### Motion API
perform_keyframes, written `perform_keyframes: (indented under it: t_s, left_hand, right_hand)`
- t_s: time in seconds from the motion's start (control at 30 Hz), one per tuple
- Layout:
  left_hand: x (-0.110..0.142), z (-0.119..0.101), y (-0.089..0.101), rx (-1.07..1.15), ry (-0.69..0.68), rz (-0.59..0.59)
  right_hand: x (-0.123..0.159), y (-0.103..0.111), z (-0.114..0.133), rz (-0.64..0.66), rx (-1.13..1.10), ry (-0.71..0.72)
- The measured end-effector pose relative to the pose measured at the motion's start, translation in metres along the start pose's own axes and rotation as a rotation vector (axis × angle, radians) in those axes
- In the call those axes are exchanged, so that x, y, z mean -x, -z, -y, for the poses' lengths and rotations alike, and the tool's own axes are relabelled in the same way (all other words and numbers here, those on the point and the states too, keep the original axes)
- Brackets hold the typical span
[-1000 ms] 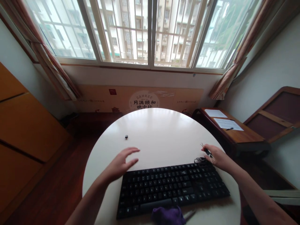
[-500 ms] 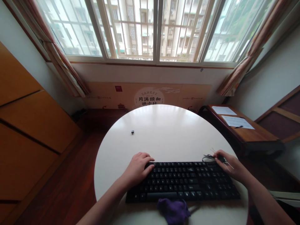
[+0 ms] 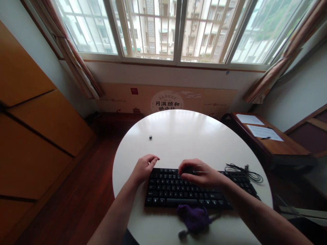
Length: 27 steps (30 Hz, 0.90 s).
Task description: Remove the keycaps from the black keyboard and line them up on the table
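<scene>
The right hand grasps a dark tool with thin metal wires; its fingers are closed around the tool body. The keyboard lies directly below these fingers; contact between them cannot be determined. The left hand is positioned at the keyboard's far left corner, thumb and fingertips drawn together; whether they pinch anything cannot be determined. A small dark part sits beyond the left fingers. Relative to the right fingers, a coiled cable lies rightward and a purple cloth nearer the body.
</scene>
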<state>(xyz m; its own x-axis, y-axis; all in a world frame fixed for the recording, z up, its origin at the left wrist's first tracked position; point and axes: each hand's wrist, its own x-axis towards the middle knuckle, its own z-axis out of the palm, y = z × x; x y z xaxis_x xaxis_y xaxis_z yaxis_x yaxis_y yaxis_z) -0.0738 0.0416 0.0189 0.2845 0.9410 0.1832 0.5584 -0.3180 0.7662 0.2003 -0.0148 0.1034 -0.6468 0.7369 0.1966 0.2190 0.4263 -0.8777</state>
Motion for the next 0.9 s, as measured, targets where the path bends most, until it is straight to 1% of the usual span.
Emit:
perform_keyframes:
  t_s: [0.03, 0.1, 0.17, 0.23, 0.33, 0.47, 0.57, 0.77, 0.9]
  left_hand:
    - [0.0, 0.0, 0.0, -0.018, -0.01, 0.012]
    - [0.0, 0.0, 0.001, -0.05, -0.016, 0.034]
    - [0.0, 0.0, 0.003, -0.072, -0.007, 0.062]
    - [0.0, 0.0, 0.006, -0.083, 0.007, 0.104]
    - [0.002, 0.0, 0.008, -0.092, 0.009, 0.188]
    - [0.004, 0.002, 0.009, -0.124, -0.012, 0.271]
    - [0.004, 0.004, 0.007, -0.137, -0.016, 0.288]
    - [0.003, 0.003, 0.008, -0.127, -0.017, 0.301]
    - [0.002, 0.002, 0.008, -0.121, -0.016, 0.318]
  right_hand:
    - [-0.013, -0.011, -0.003, 0.037, -0.035, -0.007]
    - [-0.035, -0.029, -0.015, 0.046, -0.096, -0.071]
    - [-0.05, -0.04, -0.031, -0.014, -0.099, -0.129]
    - [-0.058, -0.048, -0.046, -0.077, -0.047, -0.159]
    - [-0.061, -0.054, -0.059, -0.124, 0.017, -0.174]
    - [-0.06, -0.056, -0.064, -0.117, 0.059, -0.174]
    - [-0.061, -0.057, -0.061, -0.105, 0.151, -0.153]
    - [-0.057, -0.061, -0.052, 0.004, 0.314, -0.152]
    - [-0.053, -0.069, -0.056, 0.03, 0.433, -0.111]
